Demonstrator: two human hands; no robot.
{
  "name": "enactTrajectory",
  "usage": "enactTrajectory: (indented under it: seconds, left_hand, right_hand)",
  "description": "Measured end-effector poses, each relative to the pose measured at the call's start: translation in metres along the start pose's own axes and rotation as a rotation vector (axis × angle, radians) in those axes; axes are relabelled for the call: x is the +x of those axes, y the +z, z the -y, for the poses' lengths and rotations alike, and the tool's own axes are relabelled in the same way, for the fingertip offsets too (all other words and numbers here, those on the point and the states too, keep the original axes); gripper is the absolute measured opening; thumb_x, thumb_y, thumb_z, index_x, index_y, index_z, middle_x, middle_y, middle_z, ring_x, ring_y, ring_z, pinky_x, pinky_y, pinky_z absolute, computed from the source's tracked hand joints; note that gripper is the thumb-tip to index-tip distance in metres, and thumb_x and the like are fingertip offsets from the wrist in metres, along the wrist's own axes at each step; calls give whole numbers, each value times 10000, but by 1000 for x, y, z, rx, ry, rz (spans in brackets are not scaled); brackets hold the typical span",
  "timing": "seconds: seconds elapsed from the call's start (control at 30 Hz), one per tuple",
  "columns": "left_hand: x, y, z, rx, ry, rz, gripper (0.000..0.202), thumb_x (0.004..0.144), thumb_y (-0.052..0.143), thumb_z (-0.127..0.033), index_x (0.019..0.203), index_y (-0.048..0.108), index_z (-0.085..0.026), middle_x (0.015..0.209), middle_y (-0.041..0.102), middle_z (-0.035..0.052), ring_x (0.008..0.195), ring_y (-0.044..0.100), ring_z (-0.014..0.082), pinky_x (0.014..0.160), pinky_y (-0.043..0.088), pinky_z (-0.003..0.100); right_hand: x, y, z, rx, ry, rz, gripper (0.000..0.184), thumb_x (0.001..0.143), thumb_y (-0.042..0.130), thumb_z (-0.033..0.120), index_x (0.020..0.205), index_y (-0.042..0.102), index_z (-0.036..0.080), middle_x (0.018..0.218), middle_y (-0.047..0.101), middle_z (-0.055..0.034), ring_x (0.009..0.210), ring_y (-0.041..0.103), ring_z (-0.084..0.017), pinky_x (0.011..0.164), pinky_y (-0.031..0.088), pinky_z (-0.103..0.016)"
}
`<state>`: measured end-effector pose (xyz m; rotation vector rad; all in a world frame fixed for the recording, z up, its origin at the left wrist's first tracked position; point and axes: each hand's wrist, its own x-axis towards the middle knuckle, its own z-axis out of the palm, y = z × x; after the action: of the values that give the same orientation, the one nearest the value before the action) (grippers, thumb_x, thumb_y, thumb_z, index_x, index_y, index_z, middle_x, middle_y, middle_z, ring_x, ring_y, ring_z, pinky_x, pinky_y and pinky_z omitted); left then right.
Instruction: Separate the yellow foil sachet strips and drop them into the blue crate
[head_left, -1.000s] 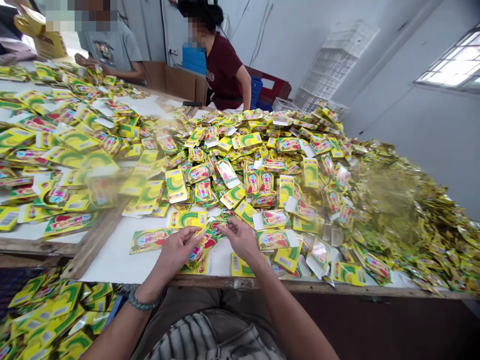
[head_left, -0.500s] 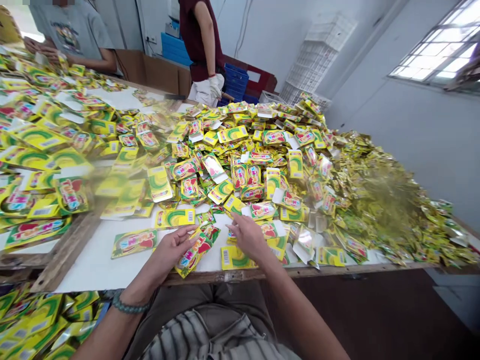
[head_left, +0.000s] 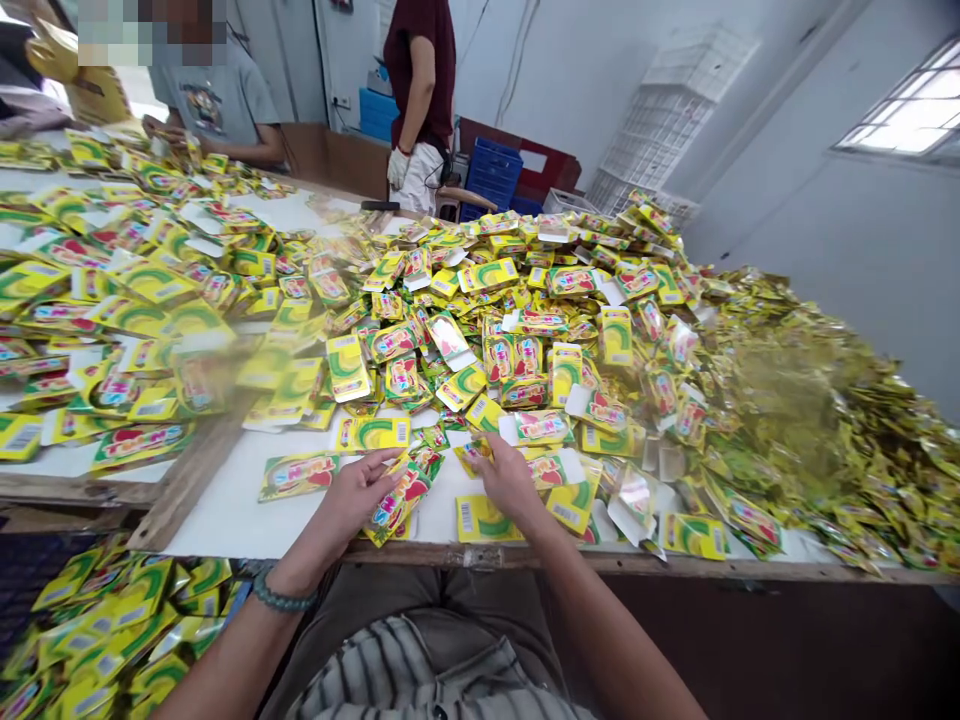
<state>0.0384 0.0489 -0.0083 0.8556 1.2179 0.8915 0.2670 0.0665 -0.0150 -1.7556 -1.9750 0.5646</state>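
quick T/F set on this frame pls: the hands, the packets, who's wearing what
1. The left hand holds a small stack of packets. True.
2. The right hand wears a white glove. False: it is bare; the white glove is on the standing person in the maroon shirt.
3. A beaded bracelet is on the left wrist. True.
4. The packets on the table are laid out in neat rows. False: they lie in a loose heap.
5. The right hand touches packets at the heap's near edge. True.
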Motion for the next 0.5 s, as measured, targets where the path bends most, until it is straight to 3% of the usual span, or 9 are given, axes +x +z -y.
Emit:
enactTrajectory:
  seconds: [0.17,0.33,0.5]
  left_hand:
    - [4,-1,2,71,34,13,734,518,798,-567,1093,663,-131,925,760,94,940,692,285,833,536,382]
    - [1,-5,-1,56,27,124,727,570,801,-525,1156,633,-127,1001,752,102,929,694,269,833,535,370]
    - [-3,-9,-1,29,20,186,683,639,775,-496,1202,618,-143,957,760,87,892,704,267,761,555,352]
  right_hand:
    - [1,-9,24,347,-47,-2,235,881,509,370,1036,554,199,893,607,-11,766,556,-150,689,430,-246]
    - [12,-11,37,311,-75,118,154,797,650,344,832,622,196,606,476,59,547,384,-103,521,299,-209]
    - [21,-5,47,300,-207,109,102,790,671,266,736,650,182,685,560,31,640,469,-104,591,339,-203]
